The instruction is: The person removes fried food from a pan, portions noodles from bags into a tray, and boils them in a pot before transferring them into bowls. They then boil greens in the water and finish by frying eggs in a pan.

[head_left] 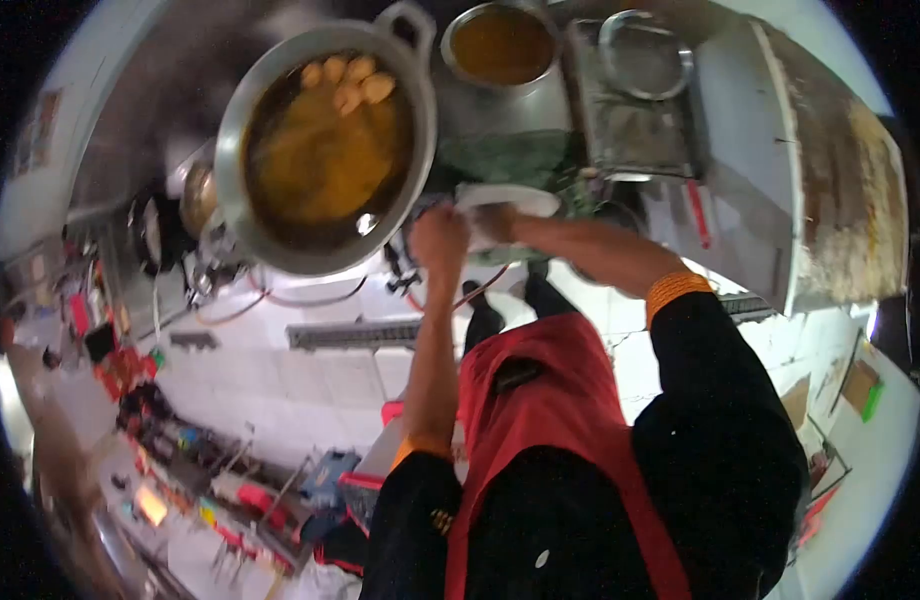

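Fingers of the left hand (441, 240) and right hand (494, 223) blur, so I cannot tell whether they grip; both are beside the white dish (536, 200), close enough to steady it; the pot's (232, 150) deep wall contains brown liquid (325, 165).

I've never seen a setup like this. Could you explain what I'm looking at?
There is no machine here: these are a person's own bare hands. The single picture comes from a camera on their head, looking down, so their red apron shows below. The left hand and right hand are close together beside a pale, bowl-like thing; blur hides exactly what they grip. A big pot at upper left contains brownish liquid and pale, round pieces. Beyond the hands, a metal bowl contains orange-brown liquid.
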Demonstrator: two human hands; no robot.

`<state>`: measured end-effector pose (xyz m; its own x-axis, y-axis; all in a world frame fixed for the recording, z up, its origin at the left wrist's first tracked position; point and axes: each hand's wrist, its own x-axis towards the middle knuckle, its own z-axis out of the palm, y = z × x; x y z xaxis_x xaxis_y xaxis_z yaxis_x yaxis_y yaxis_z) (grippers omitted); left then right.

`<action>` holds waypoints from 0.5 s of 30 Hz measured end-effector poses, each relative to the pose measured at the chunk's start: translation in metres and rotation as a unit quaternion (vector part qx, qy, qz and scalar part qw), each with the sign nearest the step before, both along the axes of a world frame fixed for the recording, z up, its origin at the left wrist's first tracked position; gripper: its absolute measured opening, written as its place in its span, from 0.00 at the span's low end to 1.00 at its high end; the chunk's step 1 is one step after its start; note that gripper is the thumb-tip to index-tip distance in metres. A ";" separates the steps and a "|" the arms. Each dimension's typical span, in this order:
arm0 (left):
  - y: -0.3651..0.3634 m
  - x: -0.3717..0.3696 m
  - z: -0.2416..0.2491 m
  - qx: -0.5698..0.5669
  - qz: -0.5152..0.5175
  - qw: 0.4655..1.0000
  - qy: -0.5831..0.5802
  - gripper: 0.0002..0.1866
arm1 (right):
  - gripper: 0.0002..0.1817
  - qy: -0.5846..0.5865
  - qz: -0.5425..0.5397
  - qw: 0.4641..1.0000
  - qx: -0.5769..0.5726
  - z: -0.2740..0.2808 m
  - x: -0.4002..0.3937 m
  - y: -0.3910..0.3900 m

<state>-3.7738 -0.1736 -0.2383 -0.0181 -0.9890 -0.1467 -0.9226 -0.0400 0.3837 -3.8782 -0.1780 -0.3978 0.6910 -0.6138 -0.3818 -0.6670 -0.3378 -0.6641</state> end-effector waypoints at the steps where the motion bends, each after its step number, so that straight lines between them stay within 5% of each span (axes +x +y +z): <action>1: 0.000 0.002 -0.006 -0.032 -0.037 0.999 -0.003 0.08 | 0.15 0.055 0.012 0.998 -0.024 0.044 -0.010 0.006; 4: 0.003 0.008 -0.006 -0.040 -0.026 0.994 0.100 0.08 | 0.13 0.020 -0.013 1.000 -0.016 0.185 -0.060 0.026; 6: 0.007 0.009 0.005 -0.012 0.001 0.997 0.079 0.10 | 0.10 -0.110 -0.146 0.983 0.000 0.252 -0.116 0.035; 7: 0.011 0.009 0.014 -0.010 0.003 0.999 0.042 0.15 | 0.13 -0.221 -0.268 0.935 -0.071 0.234 -0.151 0.042; 8: 0.015 0.008 0.019 -0.011 0.000 0.999 0.045 0.15 | 0.15 -0.130 -0.417 0.883 -0.172 0.202 -0.189 0.048; 9: 0.019 0.007 0.024 -0.063 -0.020 0.997 0.033 0.20 | 0.16 0.092 -0.537 0.814 -0.199 0.198 -0.226 0.056; 10: 0.022 0.006 0.026 -0.119 -0.039 0.992 0.020 0.24 | 0.21 0.239 -0.581 0.718 -0.301 0.167 -0.259 0.065; 11: 0.027 0.004 0.028 -0.124 -0.037 0.991 0.021 0.24 | 0.29 0.323 -0.618 0.691 -0.192 0.148 -0.290 0.077; 13: 0.040 -0.003 0.029 -0.138 -0.125 0.979 -0.079 0.27 | 0.34 0.363 -0.563 0.742 -0.024 0.045 -0.365 0.113; 15: 0.056 -0.010 0.008 -0.162 -0.183 0.965 -0.098 0.34 | 0.34 0.235 -0.586 0.719 -0.291 -0.066 -0.403 0.151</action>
